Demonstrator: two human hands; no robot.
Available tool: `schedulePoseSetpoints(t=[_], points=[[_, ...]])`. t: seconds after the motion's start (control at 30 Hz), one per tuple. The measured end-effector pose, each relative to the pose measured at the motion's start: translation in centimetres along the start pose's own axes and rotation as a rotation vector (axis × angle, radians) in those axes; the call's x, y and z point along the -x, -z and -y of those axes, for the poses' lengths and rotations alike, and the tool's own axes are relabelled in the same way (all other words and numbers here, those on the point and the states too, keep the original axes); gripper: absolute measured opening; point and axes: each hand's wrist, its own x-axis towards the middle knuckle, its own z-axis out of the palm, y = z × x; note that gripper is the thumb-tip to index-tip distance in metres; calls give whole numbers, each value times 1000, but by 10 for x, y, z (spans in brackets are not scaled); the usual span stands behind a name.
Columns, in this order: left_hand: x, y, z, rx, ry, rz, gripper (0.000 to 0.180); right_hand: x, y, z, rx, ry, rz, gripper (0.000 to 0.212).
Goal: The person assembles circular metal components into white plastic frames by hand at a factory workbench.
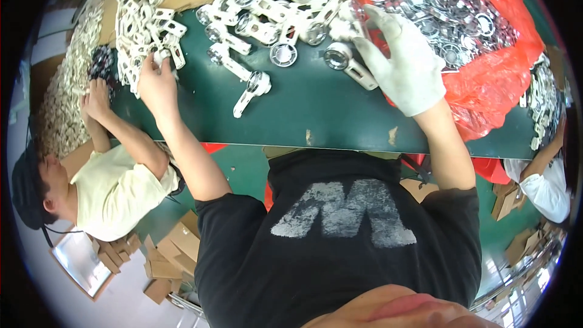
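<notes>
My left hand [159,88] is bare and reaches to the front of a heap of white plastic handle-like parts [136,27]. Its thumb and fingers close on one white plastic part [160,58], which they partly hide. My right hand [405,64], in a white glove, is at the left edge of a red plastic bag [486,94] full of shiny silver round pieces [446,15]. Its thumb and fingers are apart, next to a blurred white part [345,29]. Just below the thumb lies a white part with a dark-rimmed round end [352,64].
White parts with silver round ends [283,53] are piled across the far middle of the green table [291,115]. Two overlapping ones [252,88] lie nearer me. At left, a co-worker [109,188] handles dark pieces [102,64]. Another person [543,188] works at far right. Cardboard boxes [176,246] stand behind.
</notes>
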Motion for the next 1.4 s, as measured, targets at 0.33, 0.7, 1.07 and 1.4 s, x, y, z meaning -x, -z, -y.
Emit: schedulePoseSetpoints(t=[0.33, 0.7, 1.07, 1.4], points=[[70, 35, -225, 929, -712, -44, 34, -1, 17, 16, -443, 6, -16, 47], [21, -29, -361, 769, -1001, 248, 24, -21, 40, -29, -830, -625, -746, 40], [24, -11, -357, 950, -871, 200, 14, -15, 38, -42, -862, -530, -547, 21], [69, 19, -258, 1003, -1100, 274, 51, 1, 32, -5, -653, -377, 217, 32]])
